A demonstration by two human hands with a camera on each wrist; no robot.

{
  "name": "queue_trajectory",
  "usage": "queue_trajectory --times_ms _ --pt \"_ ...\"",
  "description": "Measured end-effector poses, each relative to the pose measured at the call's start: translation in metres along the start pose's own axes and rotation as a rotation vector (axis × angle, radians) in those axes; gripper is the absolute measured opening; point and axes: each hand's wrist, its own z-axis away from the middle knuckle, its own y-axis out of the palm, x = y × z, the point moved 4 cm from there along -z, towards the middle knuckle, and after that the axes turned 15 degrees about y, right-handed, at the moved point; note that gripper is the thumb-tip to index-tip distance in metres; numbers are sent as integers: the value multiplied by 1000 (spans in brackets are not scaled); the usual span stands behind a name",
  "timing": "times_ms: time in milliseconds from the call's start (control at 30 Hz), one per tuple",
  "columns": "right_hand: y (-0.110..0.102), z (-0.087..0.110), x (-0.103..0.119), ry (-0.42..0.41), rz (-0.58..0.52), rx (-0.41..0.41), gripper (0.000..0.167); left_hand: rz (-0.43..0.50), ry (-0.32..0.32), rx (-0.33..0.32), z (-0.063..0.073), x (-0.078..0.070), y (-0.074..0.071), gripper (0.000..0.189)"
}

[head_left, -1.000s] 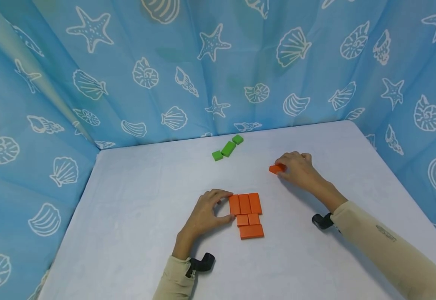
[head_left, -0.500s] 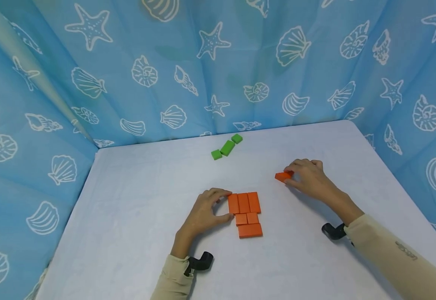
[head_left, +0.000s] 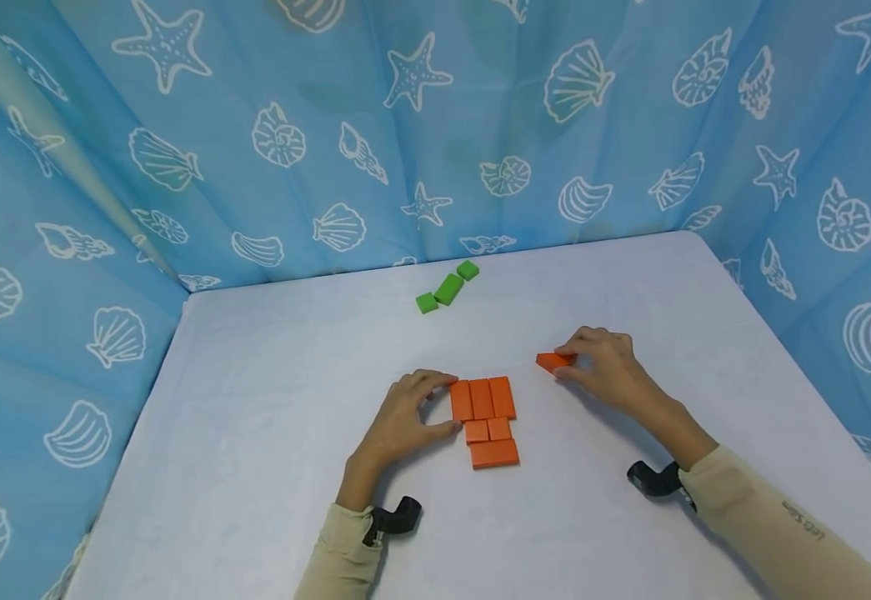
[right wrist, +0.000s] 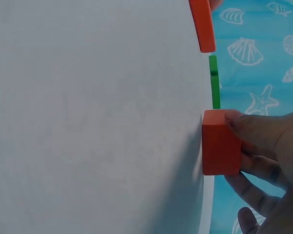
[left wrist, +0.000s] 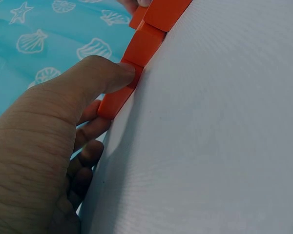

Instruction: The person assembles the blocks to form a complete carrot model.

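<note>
Orange blocks lie flat on the white-covered table in a joined pattern: three oblong blocks side by side, two small blocks (head_left: 488,430) under them, and one wide block (head_left: 494,454) nearest the person. My left hand (head_left: 403,425) pinches the leftmost oblong block (head_left: 461,402) by its ends, thumb at the near end and index finger at the far end. To the right of and beyond the pattern, my right hand (head_left: 608,371) holds another orange block (head_left: 551,362) between thumb and fingers. In the right wrist view this block (right wrist: 221,151) shows a slanted edge face near the thumb.
Three green blocks (head_left: 448,289) lie in a slanting line near the table's back edge. A blue curtain (head_left: 277,200) with white shells and starfish hangs behind and along both sides of the white tabletop (head_left: 270,375).
My right hand has brought its orange block toward me and closer to the orange pattern. My left hand stays at the leftmost block. The head view has shifted slightly.
</note>
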Motion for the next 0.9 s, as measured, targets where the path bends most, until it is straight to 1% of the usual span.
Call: queue_trajectory --times_ms 200,333,600,900 --pt "2 7 2 23 3 27 30 15 -7 8 0 0 0 60" --pt "3 14 4 21 -12 29 31 15 -11 7 0 1 1 60" --pt "7 33 10 24 -36 61 31 15 -20 3 0 2 0 59" --pt "8 60 20 -29 -49 46 30 13 -14 4 0 -1 -1 59"
